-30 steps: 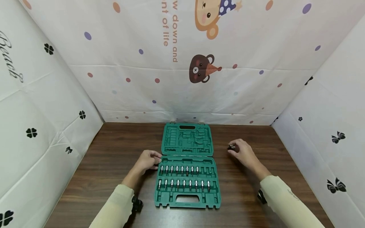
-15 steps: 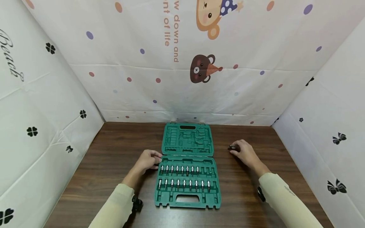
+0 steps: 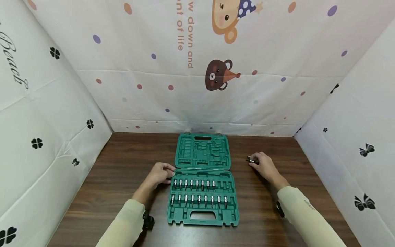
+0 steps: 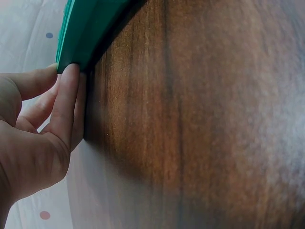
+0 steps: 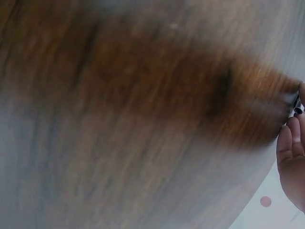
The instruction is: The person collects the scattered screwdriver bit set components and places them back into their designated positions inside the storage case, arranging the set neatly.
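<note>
A green plastic socket case lies opened out flat, its lid toward the wall. Two rows of silver bit sockets fill most of its slots; slots at the upper right have none. My left hand grips the case's left edge near the hinge; in the left wrist view the thumb lies on the rim and fingers along the side. To the right of the lid, my right hand pinches a small dark-and-silver bit socket low over the table. The socket's round end peeks out beside the fingers in the right wrist view.
The dark wooden table is enclosed by white printed cloth at the back and on both sides. A black strap device sits at the left wrist, another at the right.
The right hand and sleeve shift very slightly, and the silver part of the bit socket shows more clearly at the fingertips. The left hand and the case stay where they were.
</note>
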